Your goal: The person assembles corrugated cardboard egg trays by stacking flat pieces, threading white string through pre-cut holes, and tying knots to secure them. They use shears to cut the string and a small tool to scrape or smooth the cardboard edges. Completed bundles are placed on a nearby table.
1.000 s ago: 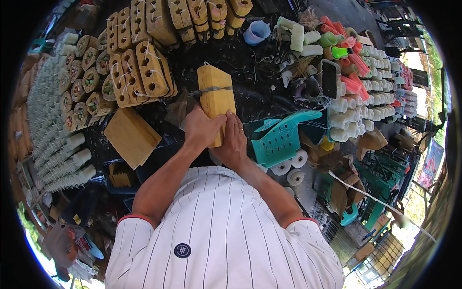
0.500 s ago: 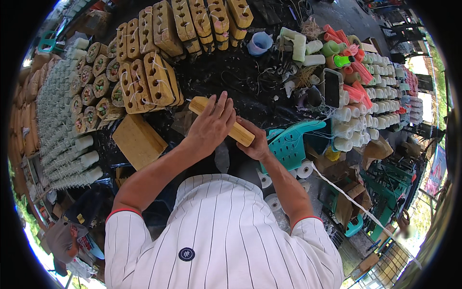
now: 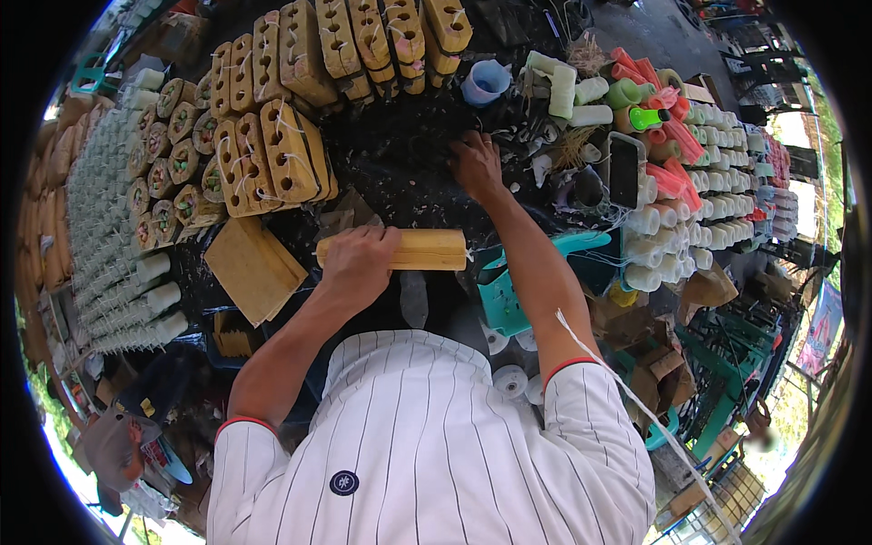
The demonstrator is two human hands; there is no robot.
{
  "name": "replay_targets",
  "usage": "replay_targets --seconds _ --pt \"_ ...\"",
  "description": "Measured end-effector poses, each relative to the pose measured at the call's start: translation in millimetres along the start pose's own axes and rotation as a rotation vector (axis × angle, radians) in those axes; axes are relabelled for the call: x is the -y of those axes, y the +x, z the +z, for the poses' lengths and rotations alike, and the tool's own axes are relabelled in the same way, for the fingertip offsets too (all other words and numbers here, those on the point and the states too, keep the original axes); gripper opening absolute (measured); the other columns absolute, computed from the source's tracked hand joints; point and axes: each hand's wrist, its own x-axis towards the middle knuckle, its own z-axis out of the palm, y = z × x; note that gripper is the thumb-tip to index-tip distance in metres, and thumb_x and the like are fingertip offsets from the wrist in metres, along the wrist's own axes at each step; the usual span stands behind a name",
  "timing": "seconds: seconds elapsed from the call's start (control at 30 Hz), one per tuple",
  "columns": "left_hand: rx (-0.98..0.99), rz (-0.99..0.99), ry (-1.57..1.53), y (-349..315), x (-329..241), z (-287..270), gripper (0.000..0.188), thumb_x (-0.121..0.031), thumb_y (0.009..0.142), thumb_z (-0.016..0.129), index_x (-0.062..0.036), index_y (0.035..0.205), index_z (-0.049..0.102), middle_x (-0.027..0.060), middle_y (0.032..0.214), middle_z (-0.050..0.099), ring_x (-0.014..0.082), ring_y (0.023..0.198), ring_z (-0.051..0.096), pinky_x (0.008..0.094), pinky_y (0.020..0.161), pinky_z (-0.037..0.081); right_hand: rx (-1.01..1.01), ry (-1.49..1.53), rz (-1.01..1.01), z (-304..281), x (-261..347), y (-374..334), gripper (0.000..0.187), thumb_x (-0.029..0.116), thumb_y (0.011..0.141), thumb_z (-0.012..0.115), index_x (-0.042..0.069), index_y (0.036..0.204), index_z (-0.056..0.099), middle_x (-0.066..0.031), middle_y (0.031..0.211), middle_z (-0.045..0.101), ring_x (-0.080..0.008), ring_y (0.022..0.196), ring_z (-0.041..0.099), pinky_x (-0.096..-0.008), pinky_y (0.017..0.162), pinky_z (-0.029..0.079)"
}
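My left hand is wrapped round the left part of a yellow-brown paper roll, which lies crosswise in front of my chest. A bit of white string shows at the roll's right end. My right hand reaches forward onto the black work surface, its fingers bent together among dark cord-like strands. Whatever they pinch there is too dark to make out. A flat stack of yellow-brown sheets lies left of the roll. Beyond it stand blocks of yellow-brown bundles with round holes and white ties.
A light blue cup stands beyond my right hand. To the right are a phone-like dark screen, pink rolls, many white thread spools and a green plastic chair. Hexagonal bundles and white-topped cones fill the left.
My right hand has let go of the roll and moved forward to the black surface. The roll, still in my left hand, has turned from slanted to level and come lower.
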Motion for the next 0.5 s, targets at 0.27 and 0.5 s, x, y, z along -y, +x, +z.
replay_targets --seconds 0.27,0.5 --pt "-0.094 -0.319 -0.114 -6.8 7.1 -2.2 0.038 -0.009 0.068 0.086 -0.0077 0.101 0.066 0.0125 0.092 0.073 0.0355 0.089 0.072 0.0463 0.075 0.058 0.217 0.326 0.170 -25.5 -5.8 -28.0 0.016 0.015 0.092 0.067 0.003 0.103 0.066 -0.0207 0.097 0.070 -0.0429 0.097 0.069 -0.0496 0.084 0.053" --pt "-0.080 -0.246 -0.036 31.4 -5.2 -13.7 0.038 -0.010 0.069 0.086 -0.0081 0.100 0.065 0.0121 0.092 0.072 0.0352 0.089 0.072 0.0473 0.076 0.057 0.269 0.374 0.263 -32.4 -32.6 -65.8 0.018 0.013 0.091 0.066 0.000 0.103 0.066 -0.0255 0.092 0.072 -0.0448 0.095 0.071 -0.0522 0.082 0.054"
